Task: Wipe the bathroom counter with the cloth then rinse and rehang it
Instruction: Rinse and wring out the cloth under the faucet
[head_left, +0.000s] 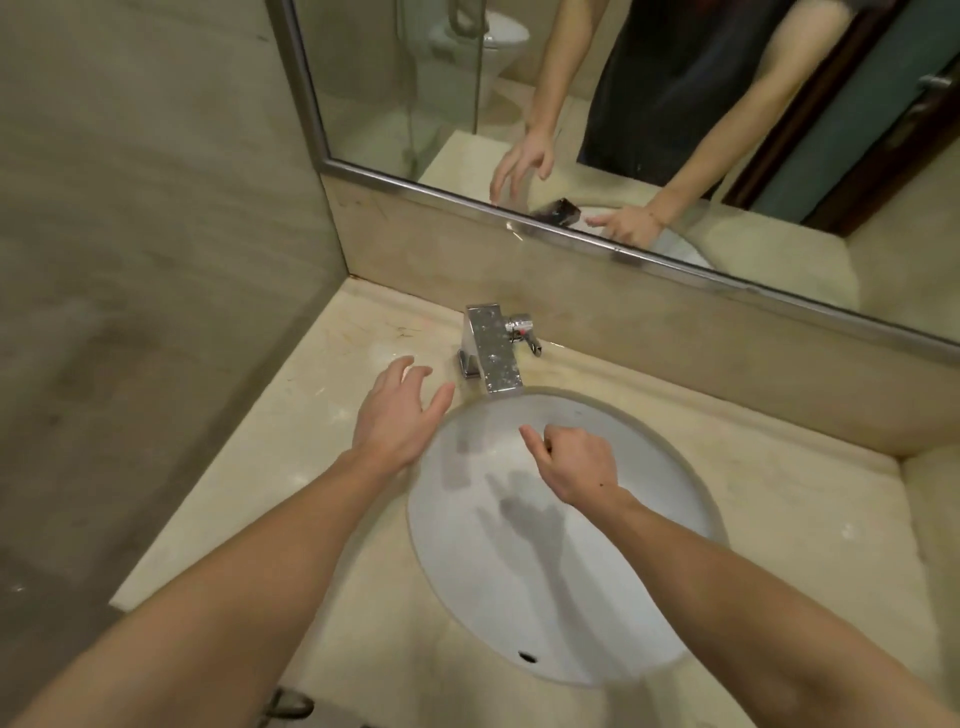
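Your forearms reach forward across the near edge of the surface. Your right hand hangs over the sink, grip curled with only the forefinger out, holding nothing. Your left hand is over the sink's left rim, grip spread wide; I cannot tell whether it touches. The surface runs left to the wall. The faucet stands just beyond your fingertips, with the mirror behind it.

Pale beige stone tiles cover the left wall. A low strip of the same stone runs under a wide mirror edged in a metal frame. Reflected in it are a white toilet, a glass partition and a dark door.
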